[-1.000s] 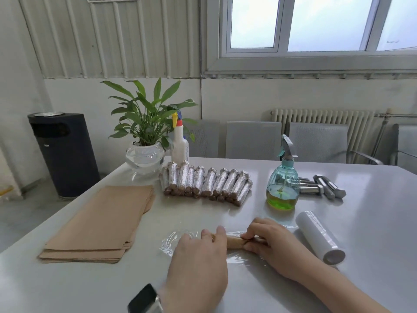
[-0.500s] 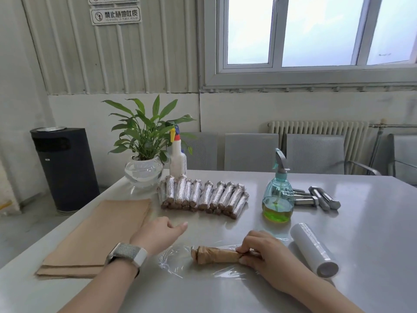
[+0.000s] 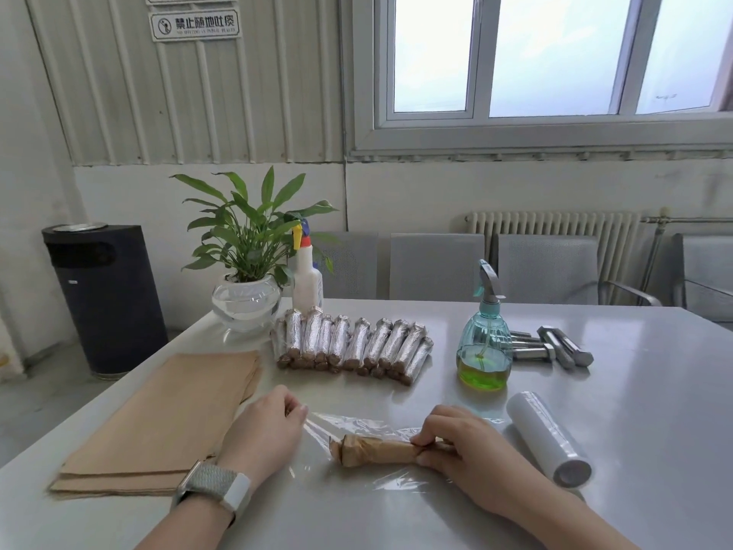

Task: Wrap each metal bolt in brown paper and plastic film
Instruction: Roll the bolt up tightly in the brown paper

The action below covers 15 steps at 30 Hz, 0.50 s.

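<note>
Pinning the paper-wrapped bolt point(image 3: 378, 450) w/ my right hand point(image 3: 464, 450) so it can't roll; left hand point(image 3: 269, 424) pinches the film point(image 3: 317, 424) edge beside it, ready to fold over.

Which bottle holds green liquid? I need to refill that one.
The teal spray bottle with the grey trigger, right of the wrapped bolts; green liquid fills its base. The other, a white bottle beside the plant, is opaque.
</note>
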Tool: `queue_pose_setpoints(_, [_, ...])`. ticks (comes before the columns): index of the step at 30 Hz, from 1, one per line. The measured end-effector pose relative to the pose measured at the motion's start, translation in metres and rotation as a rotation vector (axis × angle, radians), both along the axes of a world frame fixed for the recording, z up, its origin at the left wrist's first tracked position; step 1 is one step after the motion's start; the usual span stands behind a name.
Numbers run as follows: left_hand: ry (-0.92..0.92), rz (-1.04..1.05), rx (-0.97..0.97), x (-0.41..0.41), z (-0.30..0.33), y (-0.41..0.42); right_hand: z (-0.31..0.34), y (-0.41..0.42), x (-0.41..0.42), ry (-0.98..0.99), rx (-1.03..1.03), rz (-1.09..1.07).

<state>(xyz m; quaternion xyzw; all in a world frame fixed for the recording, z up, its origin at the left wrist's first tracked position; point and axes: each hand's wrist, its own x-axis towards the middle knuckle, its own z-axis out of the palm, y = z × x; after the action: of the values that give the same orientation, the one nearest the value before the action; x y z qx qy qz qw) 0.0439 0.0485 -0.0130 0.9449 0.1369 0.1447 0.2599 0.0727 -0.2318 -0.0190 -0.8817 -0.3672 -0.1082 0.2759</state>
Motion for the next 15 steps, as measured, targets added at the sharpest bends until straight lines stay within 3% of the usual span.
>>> queue_pose_setpoints(9, [-0.101, 0.0, 0.044, -0.008, -0.004, 0.003, 0.002, -0.003, 0.003, -0.002, -0.019, -0.019])
queue_pose_setpoints(15, [-0.059, -0.022, -0.098, -0.008, 0.006, 0.005, 0.004, -0.007, 0.003, 0.017, -0.032, -0.046])
